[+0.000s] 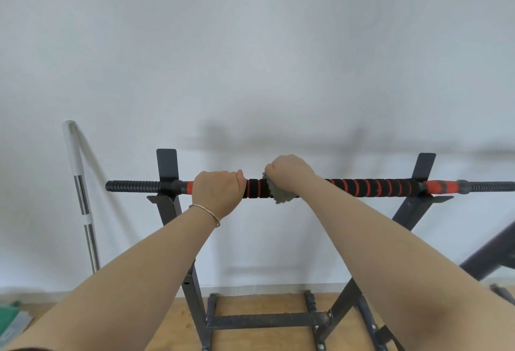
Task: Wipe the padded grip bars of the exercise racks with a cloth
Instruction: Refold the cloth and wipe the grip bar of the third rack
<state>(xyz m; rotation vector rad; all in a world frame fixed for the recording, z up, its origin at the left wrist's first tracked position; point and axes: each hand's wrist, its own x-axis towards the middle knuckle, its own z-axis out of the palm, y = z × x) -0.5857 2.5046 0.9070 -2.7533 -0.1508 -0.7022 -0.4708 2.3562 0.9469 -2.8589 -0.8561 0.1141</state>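
A long padded grip bar (pixel 370 187), black with orange spiral stripes, lies across the two uprights of a black metal rack (pixel 167 166). My left hand (pixel 218 192) grips the bar near its left end, a thin bracelet on the wrist. Just to the right, my right hand (pixel 289 173) holds a grey-green cloth (pixel 280 193) wrapped over the bar, fingers curled round it. The cloth hangs a little below the bar.
A chrome pole with a white sleeve (pixel 76 172) leans on the white wall at the left. The rack's base frame (pixel 264 320) stands on a wooden floor. A dark sloping beam (pixel 490 250) is at the right edge; something green (pixel 9 314) lies at the bottom left.
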